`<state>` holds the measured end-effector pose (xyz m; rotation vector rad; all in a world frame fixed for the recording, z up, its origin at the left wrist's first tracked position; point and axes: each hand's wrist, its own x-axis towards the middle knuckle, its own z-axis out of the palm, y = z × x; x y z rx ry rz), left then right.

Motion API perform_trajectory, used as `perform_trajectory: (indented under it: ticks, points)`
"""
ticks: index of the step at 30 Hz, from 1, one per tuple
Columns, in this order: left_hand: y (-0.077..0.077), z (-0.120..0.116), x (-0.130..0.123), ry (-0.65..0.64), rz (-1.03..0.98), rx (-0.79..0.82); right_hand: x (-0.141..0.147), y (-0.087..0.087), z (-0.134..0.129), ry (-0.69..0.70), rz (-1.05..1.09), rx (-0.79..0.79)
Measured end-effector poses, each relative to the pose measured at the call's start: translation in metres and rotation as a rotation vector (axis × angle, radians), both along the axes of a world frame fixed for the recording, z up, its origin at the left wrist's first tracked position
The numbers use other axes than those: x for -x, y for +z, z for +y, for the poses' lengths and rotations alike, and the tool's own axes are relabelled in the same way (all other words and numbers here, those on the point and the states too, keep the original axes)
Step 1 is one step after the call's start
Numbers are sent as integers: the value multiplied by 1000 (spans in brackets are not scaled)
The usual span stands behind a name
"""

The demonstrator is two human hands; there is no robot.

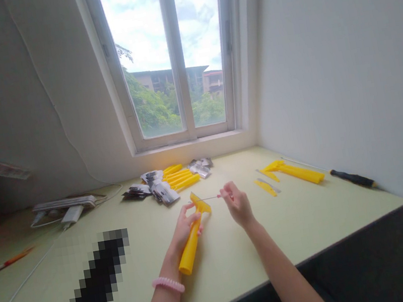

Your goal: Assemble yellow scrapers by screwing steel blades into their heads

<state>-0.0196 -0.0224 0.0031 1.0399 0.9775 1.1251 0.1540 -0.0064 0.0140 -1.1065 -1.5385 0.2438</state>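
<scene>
My left hand (185, 226) is closed around the neck of a yellow scraper-like tool (191, 251), its hollow handle pointing down toward me and its wide head up. My right hand (237, 203) is closed on a thin metal rod (209, 199) with a small pink or red end. The rod reaches left to the head of the yellow tool. On the table to the right lie another yellow tool (300, 172) and a loose yellow piece (265, 188) beside a thin grey blade.
Several yellow handles (180, 174) and small packets (164, 191) lie near the window. A black-handled screwdriver (353, 178) rests by the right wall. A power strip (64, 206), a cable, a red pen-like item (5, 265) and a blurred dark object (101, 276) are at the left.
</scene>
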Motion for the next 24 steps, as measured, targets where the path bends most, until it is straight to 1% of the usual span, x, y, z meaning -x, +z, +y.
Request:
perform_trajectory:
  ticks: [5, 9, 12, 17, 20, 24]
  points:
    - [1, 0, 1, 17, 5, 18, 0, -1, 3, 72, -23, -88]
    - [2, -1, 0, 18, 19, 2, 2, 4, -4, 152, -20, -81]
    - [3, -2, 0, 24, 27, -2, 2, 7, -7, 171, -27, -56]
    - [3, -3, 1, 8, 12, -13, 1, 4, -5, 94, -34, 17]
    - [3, -3, 1, 13, 7, -7, 1, 2, -3, 68, -74, 42]
    - [2, -3, 2, 10, 20, -15, -2, 0, 0, -43, -125, -33]
